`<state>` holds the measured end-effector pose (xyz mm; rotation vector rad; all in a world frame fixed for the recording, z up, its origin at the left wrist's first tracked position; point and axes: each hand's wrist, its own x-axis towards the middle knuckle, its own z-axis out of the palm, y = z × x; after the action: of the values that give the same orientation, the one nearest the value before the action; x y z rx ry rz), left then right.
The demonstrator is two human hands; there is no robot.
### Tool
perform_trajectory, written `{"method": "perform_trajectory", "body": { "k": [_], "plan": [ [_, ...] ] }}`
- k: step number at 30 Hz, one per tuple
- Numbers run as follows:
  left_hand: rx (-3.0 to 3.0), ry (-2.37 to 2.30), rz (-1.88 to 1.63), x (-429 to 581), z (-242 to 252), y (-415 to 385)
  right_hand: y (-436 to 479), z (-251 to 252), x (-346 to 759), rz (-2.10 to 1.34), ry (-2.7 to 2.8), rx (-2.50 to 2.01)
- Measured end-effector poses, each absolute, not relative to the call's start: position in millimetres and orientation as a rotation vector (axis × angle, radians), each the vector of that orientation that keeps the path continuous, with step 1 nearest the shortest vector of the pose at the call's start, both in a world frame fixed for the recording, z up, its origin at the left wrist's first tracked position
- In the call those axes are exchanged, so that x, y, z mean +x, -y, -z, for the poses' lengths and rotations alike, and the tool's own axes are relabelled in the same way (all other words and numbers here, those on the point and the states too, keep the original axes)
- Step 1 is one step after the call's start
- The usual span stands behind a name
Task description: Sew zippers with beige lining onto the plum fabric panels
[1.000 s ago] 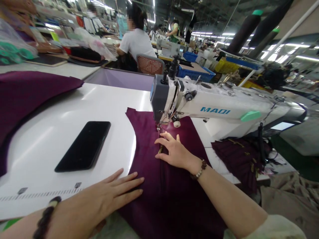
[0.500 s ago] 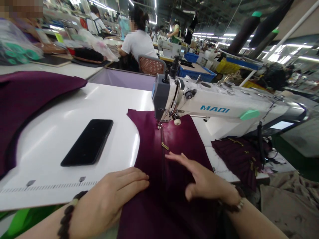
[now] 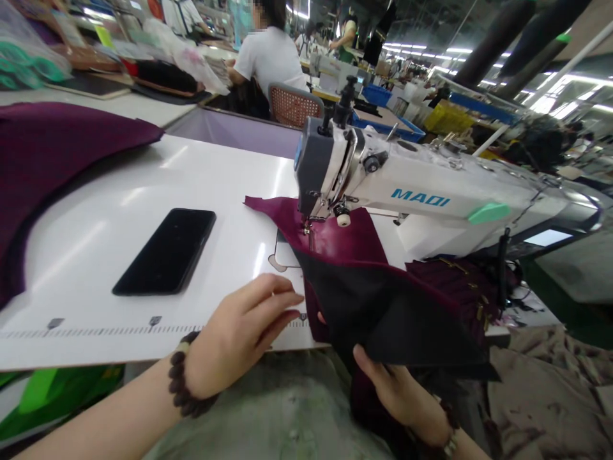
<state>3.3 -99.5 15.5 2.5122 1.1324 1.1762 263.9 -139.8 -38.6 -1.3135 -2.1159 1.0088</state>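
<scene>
A maroon fabric panel [image 3: 354,233] lies under the needle and presser foot of the white sewing machine [image 3: 426,191]. Its near part is lifted and folded over, so the black underside [image 3: 383,306] faces up. My right hand [image 3: 402,396] grips this raised part from below, thumb in sight and most fingers hidden behind the cloth. Left of the panel, my left hand [image 3: 249,326] hovers over the front of the table, fingers loosely bent and apart from the thumb, with nothing visible in them. More maroon cloth [image 3: 316,306] shows beneath the fold.
A black phone [image 3: 165,252] rests on the white table [image 3: 230,185]. Another maroon piece [image 3: 62,140] lies at the left. Gathered maroon pieces with gold zipper pulls [image 3: 450,281] sit right of the machine, above brown cloth [image 3: 546,383]. A person in white [image 3: 271,61] sits beyond the table.
The panel, flat before with its zipper showing, is now folded up toward the right by my right hand. My left hand has come off the cloth.
</scene>
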Motion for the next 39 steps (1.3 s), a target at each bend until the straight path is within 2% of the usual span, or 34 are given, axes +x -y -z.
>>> {"method": "perform_trajectory", "body": {
  "k": [4,9,13,19,27,39],
  "plan": [
    [2.681,-1.081,-0.912,12.9,13.7,103.8,141.9,44.8,273.7,-0.945,2.208,-1.328],
    [2.759,-1.062,-0.993,28.7,18.0,102.8,140.2,35.3,269.7,-0.743,2.331,-1.445],
    [2.759,-1.036,-1.055,31.6,18.2,101.0,147.3,46.6,278.3,-0.642,2.410,-1.522],
    [2.586,-1.181,-1.038,27.8,23.2,103.9,153.1,58.0,283.8,-0.687,2.388,-1.542],
    [2.589,-1.079,-1.066,29.5,20.0,103.0,146.4,35.6,271.1,-0.721,2.365,-1.551],
    [2.602,-0.986,-1.024,28.9,21.6,103.2,145.9,31.6,264.8,-0.657,2.375,-1.512]
  ]
}}
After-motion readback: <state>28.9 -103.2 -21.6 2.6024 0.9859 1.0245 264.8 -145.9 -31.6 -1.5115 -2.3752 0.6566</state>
